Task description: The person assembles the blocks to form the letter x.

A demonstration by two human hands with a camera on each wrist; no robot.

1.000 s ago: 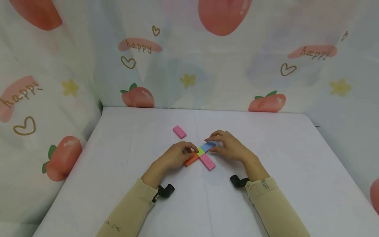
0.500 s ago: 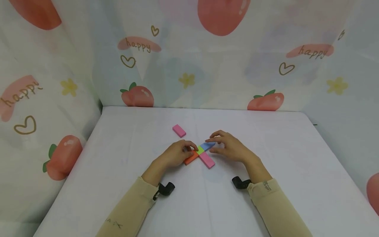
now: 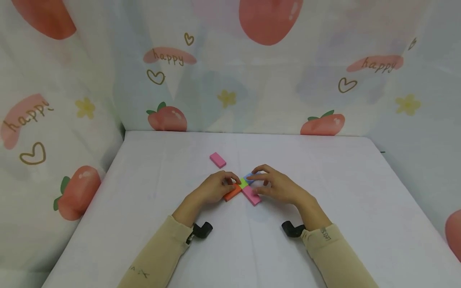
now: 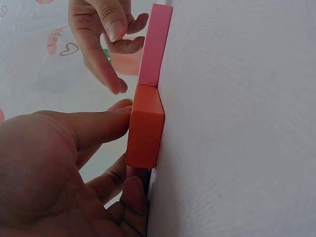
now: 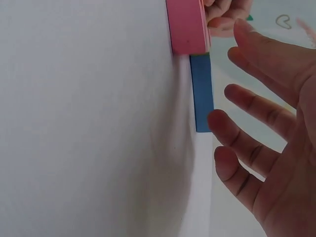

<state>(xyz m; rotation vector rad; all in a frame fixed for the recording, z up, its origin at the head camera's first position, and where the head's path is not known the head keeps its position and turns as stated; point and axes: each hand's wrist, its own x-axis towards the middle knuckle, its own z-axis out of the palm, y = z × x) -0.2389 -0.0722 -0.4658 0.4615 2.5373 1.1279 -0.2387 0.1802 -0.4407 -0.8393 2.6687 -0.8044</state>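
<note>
Resting on the white table (image 3: 144,224), your left hand (image 3: 212,190) curls its fingers (image 4: 98,126) against the orange block (image 3: 232,193), thumb below it and forefinger along its top. Your right hand (image 3: 279,186) hovers with fingers (image 5: 256,123) spread and relaxed over the blue block (image 3: 248,177), one fingertip just at its end, gripping nothing. Those two blocks meet a green block (image 3: 243,183) and a pink block (image 3: 251,196) in a cross at mid-table. A second pink block (image 3: 217,160) lies apart, farther back on the left.
</note>
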